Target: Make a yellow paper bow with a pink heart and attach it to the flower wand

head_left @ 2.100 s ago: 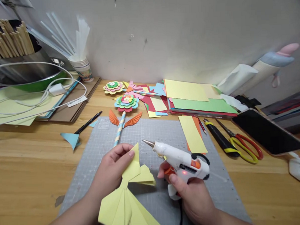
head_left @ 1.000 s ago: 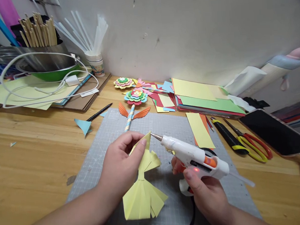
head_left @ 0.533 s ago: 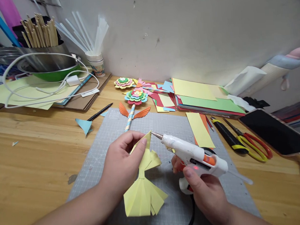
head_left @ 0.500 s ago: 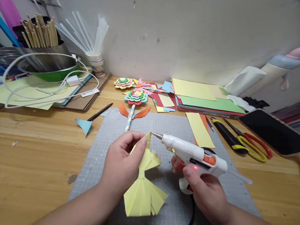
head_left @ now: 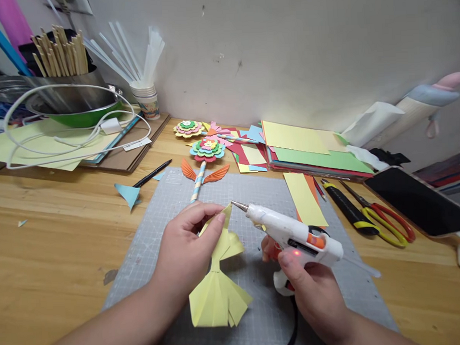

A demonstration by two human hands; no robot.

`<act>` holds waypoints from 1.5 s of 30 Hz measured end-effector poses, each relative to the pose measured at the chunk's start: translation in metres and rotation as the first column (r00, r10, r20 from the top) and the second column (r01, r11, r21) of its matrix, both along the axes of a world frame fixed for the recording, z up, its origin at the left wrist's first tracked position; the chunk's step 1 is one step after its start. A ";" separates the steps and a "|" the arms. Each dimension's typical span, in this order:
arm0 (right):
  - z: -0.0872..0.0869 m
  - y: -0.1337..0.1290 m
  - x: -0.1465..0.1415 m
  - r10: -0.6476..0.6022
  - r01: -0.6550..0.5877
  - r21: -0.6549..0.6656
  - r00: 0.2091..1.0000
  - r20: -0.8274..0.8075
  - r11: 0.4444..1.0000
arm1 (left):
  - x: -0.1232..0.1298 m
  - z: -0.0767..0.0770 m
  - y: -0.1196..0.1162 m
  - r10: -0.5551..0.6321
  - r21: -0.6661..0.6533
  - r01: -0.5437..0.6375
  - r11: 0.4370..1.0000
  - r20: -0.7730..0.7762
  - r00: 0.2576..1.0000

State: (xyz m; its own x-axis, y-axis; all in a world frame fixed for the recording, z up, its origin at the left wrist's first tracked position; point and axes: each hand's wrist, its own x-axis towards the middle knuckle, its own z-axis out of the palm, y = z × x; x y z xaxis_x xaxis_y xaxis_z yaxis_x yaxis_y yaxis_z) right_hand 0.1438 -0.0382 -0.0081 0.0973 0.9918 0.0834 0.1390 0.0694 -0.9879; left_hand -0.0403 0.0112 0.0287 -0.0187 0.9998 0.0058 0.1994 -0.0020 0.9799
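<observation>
Between thumb and fingers, my left hand pinches the top corner of a folded yellow paper piece, which fans out below over the grey cutting mat. My right hand is wrapped round the handle of a white hot glue gun. Its metal nozzle touches or nearly touches the pinched corner; a red light glows on its side and a clear glue stick sticks out behind. Just beyond the left hand lies a paper flower with a striped stem and orange pleated leaves.
Right of the mat lie a black-and-yellow utility knife, scissors and a phone. Coloured paper sheets are stacked by the wall. A black pen and blue paper scrap lie left. A white cable loops over the left-hand items.
The whole view has shifted slightly. Both hands keep their holds, and the nozzle stays at the paper's corner. The fanned lower part of the paper has turned a little.
</observation>
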 end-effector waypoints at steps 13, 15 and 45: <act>0.014 0.036 0.026 0.353 -0.103 -0.527 0.846 0.400 0.843 | 0.004 0.007 0.002 -0.009 -0.422 0.290 0.859 0.554 0.833; 0.019 0.032 0.027 0.326 -0.084 -0.438 0.794 0.513 0.895 | 0.005 0.007 0.002 -0.048 -0.461 0.394 0.795 0.600 0.799; 0.037 0.010 0.026 0.310 -0.280 0.190 0.938 -0.157 0.941 | -0.014 0.011 0.013 -0.078 -0.453 0.697 0.556 0.807 0.586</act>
